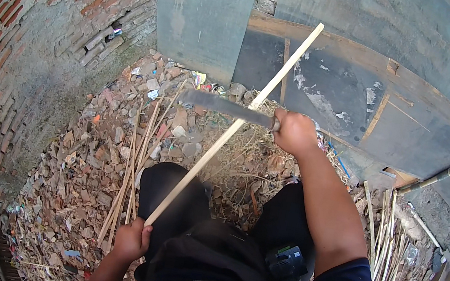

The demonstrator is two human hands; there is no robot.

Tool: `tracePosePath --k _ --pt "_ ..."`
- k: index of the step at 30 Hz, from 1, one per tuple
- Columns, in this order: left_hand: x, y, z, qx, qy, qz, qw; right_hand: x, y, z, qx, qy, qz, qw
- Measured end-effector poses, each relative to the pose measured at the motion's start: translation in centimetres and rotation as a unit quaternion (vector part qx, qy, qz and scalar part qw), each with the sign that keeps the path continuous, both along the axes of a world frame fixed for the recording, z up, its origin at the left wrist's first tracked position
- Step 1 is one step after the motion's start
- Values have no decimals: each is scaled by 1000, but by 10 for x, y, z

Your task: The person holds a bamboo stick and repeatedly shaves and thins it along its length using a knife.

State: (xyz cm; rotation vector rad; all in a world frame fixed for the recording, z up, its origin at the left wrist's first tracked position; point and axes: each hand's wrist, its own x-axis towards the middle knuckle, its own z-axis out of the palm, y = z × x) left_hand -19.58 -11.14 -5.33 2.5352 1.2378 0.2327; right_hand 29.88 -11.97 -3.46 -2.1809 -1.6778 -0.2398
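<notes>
My left hand [130,239] is closed round the near end of a long pale bamboo strip [203,164]. The strip slants up and away to the right, its far end in front of the dark panels. In my right hand [296,134] is the handle of a machete [225,106], fingers wrapped round it. The broad grey blade points left and crosses the strip past its middle; motion blurs it slightly. Whether the edge touches the strip or has cut into it, I cannot tell.
Thin bamboo strips [133,166] lie on the rubble at my left, and more strips [387,247] at my right. Broken brick and litter [71,192] cover the ground. A brick wall [37,47] rises at the left; grey panels [202,16] stand ahead. A black device [286,264] rests by my right thigh.
</notes>
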Motion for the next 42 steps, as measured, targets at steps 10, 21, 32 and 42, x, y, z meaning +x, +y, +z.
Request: tracePosePath --k 10,21,32,42 --pt "-2 0 5 -36 26 3 999 11 -11 -3 -26 363 -128 923" --pt "-17 14 8 -199 -104 -13 974 -39 -14 29 -153 15 128 980" --pt "-13 4 20 -212 -110 6 971 -33 -14 26 -211 79 87 970" --pt "-7 6 14 -149 -63 -6 987 6 -6 -16 -145 227 -2 963"
